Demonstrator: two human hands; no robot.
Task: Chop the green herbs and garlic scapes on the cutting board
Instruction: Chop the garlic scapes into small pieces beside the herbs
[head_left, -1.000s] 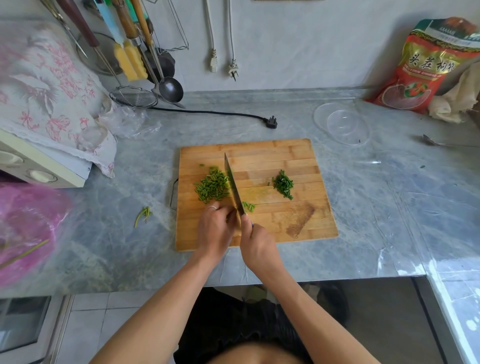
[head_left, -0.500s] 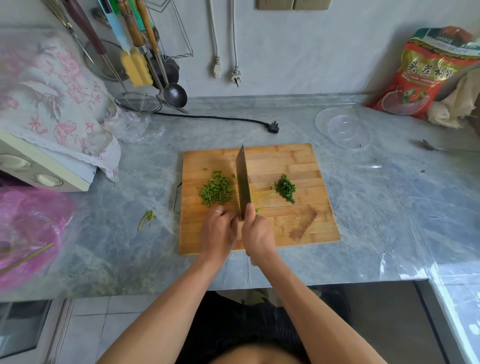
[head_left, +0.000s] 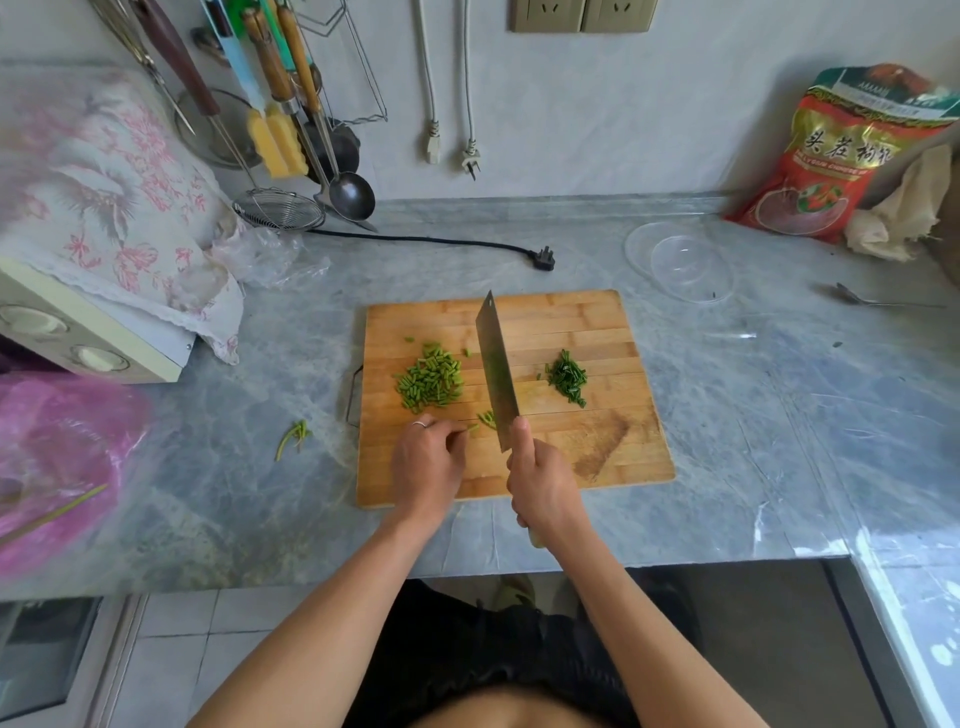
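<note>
We see right hand (head_left: 543, 483) gripping cleaver (head_left: 496, 369), blade upright over cutting board (head_left: 597, 322); left hand (head_left: 428, 460) curled, pinching scape bit (head_left: 472, 427). Chopped scapes (head_left: 430, 379) left of blade, herbs (head_left: 567, 376) right.

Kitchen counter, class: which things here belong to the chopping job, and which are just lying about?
Part of the job:
cutting board
cleaver, held by the right hand
left hand, pinching a green piece
garlic scape pieces
chopped herbs

Lying about:
stray green stem
clear bowl
red snack bag
black plug
spoon
wire skimmer
</note>
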